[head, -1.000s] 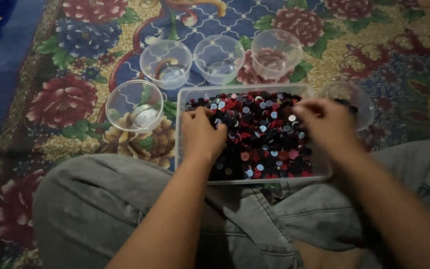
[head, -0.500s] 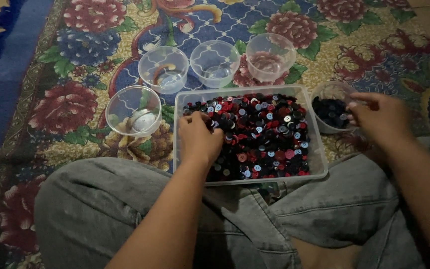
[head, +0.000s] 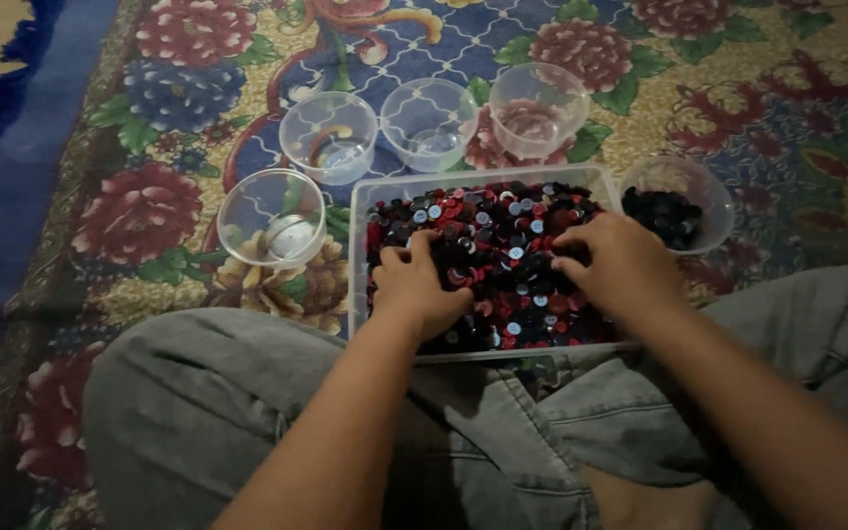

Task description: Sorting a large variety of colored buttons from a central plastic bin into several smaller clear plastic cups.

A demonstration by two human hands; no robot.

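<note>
Floral rug [head: 149,211]: one button tray [head: 488,186], five clear cups [head: 272,218]; both hands [head: 419,290] loosely curled in buttons, grip unclear.

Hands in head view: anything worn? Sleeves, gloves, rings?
Left hand and right hand are bare: no gloves, no rings or watch visible. Both forearms are bare as far as the frame shows, with no sleeve in view. Grey trousers cover the legs below.
</note>
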